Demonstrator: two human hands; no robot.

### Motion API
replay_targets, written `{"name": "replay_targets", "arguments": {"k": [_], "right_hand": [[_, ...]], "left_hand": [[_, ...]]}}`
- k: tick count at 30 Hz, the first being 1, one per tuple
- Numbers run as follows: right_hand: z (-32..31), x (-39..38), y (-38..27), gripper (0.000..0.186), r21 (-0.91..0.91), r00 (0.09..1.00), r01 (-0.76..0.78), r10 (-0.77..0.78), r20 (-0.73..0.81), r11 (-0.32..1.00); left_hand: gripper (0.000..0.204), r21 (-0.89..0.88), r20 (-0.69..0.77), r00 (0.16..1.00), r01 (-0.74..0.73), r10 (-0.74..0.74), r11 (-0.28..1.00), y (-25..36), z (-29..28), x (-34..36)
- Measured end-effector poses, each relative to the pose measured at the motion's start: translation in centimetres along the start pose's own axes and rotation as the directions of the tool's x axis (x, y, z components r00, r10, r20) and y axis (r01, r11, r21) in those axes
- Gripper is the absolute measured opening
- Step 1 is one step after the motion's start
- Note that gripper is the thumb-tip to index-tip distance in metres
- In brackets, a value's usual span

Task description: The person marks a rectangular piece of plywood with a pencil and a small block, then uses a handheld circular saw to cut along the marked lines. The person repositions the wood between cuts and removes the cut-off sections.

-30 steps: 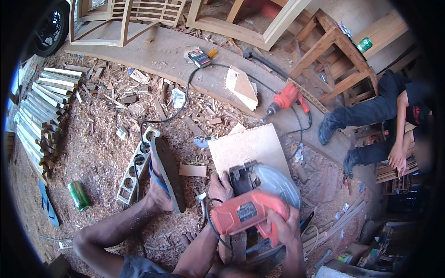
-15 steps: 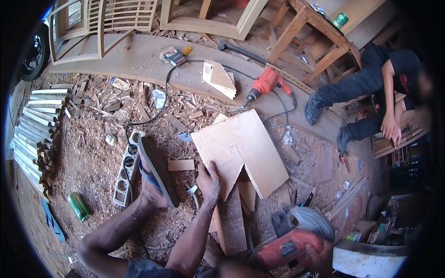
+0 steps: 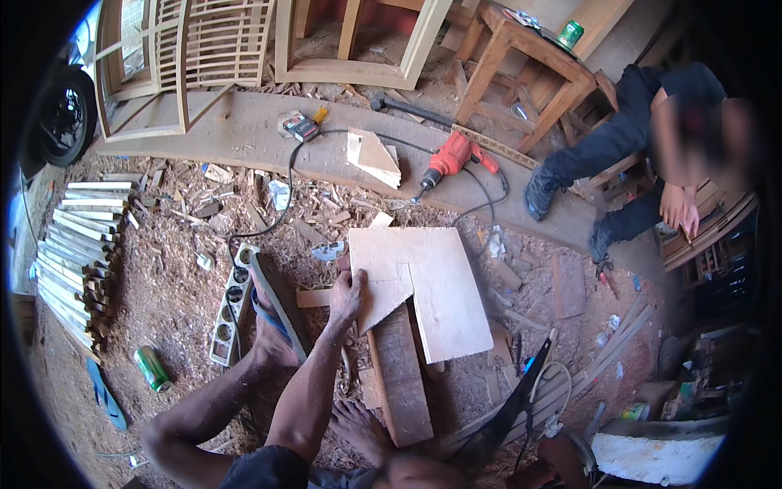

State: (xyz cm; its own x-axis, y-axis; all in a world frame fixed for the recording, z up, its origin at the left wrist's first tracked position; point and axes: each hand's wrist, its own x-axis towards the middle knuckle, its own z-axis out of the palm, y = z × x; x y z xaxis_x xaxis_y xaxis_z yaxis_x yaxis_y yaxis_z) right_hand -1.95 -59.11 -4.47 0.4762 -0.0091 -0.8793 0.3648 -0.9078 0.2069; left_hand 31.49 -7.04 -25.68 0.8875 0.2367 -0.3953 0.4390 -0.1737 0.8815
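Seated on a sawdust-strewn workshop floor, you press your left hand flat, fingers spread and not curled round anything, on the cut-off plywood piece that lies on the left part of the notched plywood sheet, both resting across a dark plank that runs toward your knees; your right hand is out of sight at the lower edge, so its grip cannot be told. Your left foot, in a blue sandal, stands beside a power strip, and the bare right foot sits at the plank's near end. To handle this step well, keep the palm bearing straight down so the loose piece does not skate over the sheet, hold your fingertips clear of the sawn edges, and mind the cable trailing toward the red power drill on the long board behind. A second person sits well apart at the right, and a green can lies in the shavings near your left knee
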Motion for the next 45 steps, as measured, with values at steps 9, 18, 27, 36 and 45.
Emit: {"name": "replay_targets", "arguments": {"k": [9,18,27,36,45], "right_hand": [[5.5,8.4,-5.7,0.038,0.378,0.947,-0.321,0.308,0.096,0.868],[-5.4,5.5,-11.9,0.069,0.672,0.771,-0.500,0.635,0.058,0.546],[-22.6,21.8,-6.9,0.057,0.816,0.643,0.578,0.608,-0.467,0.016],[-25.6,31.0,-8.7,0.034,0.768,0.803,0.580,0.348,-0.484,-0.270],[-27.4,23.4,-8.8,0.027,0.557,0.689,0.722,0.509,-0.516,-0.411]], "left_hand": [[0.051,-0.005,0.012,0.991,-0.136,0.136,0.991,-1.3,0.1,0.4],[0.048,-0.090,0.049,0.977,-0.202,0.207,0.975,-2.1,0.0,0.9],[0.039,-0.188,0.063,0.966,-0.234,0.250,0.954,-1.9,0.1,0.8],[0.035,-0.204,0.081,0.980,-0.160,0.180,0.966,0.4,-0.2,-0.2],[0.032,-0.507,0.247,0.958,0.000,0.145,0.862,7.6,-2.6,-4.5]]}}
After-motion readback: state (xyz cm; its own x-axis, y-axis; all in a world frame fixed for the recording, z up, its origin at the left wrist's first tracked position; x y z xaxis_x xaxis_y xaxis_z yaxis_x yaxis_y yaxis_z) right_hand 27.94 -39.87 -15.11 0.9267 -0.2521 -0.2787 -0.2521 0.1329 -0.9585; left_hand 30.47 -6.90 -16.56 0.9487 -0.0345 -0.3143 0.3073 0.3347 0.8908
